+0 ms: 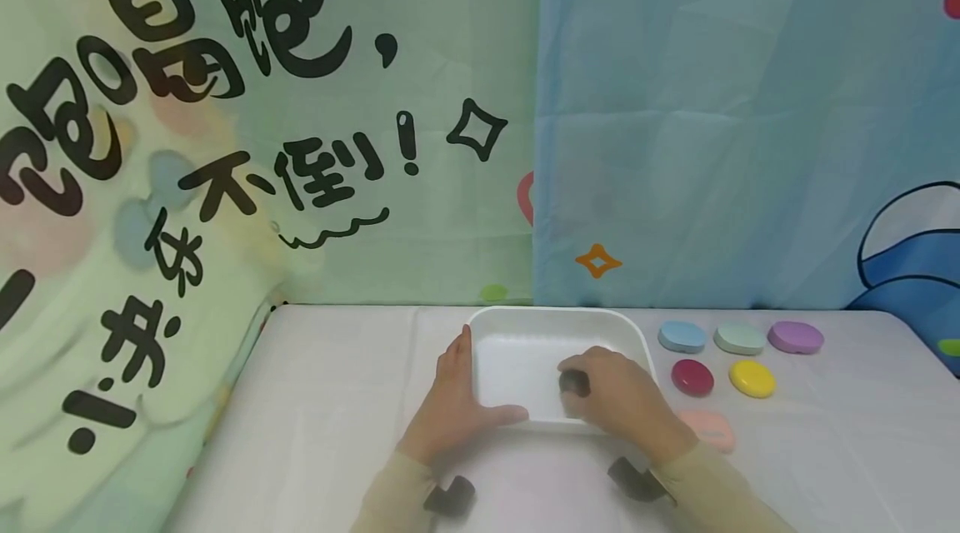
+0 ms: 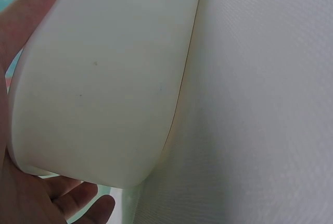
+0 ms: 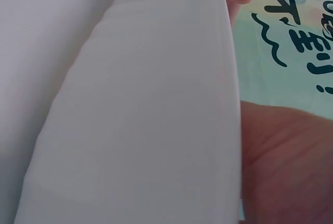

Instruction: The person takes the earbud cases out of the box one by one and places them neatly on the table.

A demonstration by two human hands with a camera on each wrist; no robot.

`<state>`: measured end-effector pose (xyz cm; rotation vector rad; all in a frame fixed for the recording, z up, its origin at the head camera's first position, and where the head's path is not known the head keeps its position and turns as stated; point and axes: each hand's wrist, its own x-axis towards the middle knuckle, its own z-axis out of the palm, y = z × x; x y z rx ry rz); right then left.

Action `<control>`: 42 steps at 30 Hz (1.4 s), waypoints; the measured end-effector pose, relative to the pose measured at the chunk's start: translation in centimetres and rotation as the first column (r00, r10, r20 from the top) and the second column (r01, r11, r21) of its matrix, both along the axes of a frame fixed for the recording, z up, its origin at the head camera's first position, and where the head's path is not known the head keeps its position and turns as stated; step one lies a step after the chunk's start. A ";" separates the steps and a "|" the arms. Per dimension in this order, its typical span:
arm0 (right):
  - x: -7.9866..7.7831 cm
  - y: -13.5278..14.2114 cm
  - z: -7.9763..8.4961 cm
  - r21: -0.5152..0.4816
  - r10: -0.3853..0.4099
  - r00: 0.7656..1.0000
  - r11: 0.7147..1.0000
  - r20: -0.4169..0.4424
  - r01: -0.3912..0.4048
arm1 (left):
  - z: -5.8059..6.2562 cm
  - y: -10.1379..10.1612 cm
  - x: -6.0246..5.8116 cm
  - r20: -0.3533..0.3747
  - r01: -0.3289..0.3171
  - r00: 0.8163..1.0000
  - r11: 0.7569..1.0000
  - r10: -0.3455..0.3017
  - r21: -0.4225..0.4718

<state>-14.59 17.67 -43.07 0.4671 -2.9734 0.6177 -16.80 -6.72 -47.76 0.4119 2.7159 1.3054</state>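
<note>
A white rectangular tray (image 1: 517, 362) with rounded corners sits on the table. My left hand (image 1: 459, 400) grips its near left corner, the thumb along the front rim and the fingers against the left side. In the left wrist view the tray's outer wall (image 2: 104, 78) fills much of the picture, with fingertips (image 2: 78, 199) round its end. My right hand (image 1: 618, 391) reaches over the front rim and holds a small dark rounded piece (image 1: 574, 383) above the tray floor; its kind cannot be told. In the right wrist view the tray wall (image 3: 151, 104) hides these fingers.
Right of the tray lie blue (image 1: 682, 336), mint (image 1: 739, 339) and purple (image 1: 796, 337) oval pieces, with crimson (image 1: 692, 378) and yellow (image 1: 752, 379) round ones nearer. A pink piece (image 1: 708, 430) is partly behind my right forearm. Printed cloth (image 1: 420, 250) hangs at the table's back.
</note>
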 end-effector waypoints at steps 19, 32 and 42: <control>1.0 1.0 0.8 0.001 -0.036 0.995 0.999 -0.096 0.036 | -0.3 0.0 -0.1 0.002 -0.006 1.000 1.000 0.006 0.006; 2.1 1.9 1.7 0.027 -0.061 0.994 0.998 -0.089 0.063 | -0.1 0.1 0.0 -0.001 -0.006 1.000 1.000 0.006 -0.002; 3.0 3.0 2.4 0.054 -0.074 0.990 0.995 -0.120 0.081 | -0.1 0.1 0.0 -0.003 -0.002 1.000 1.000 0.002 -0.010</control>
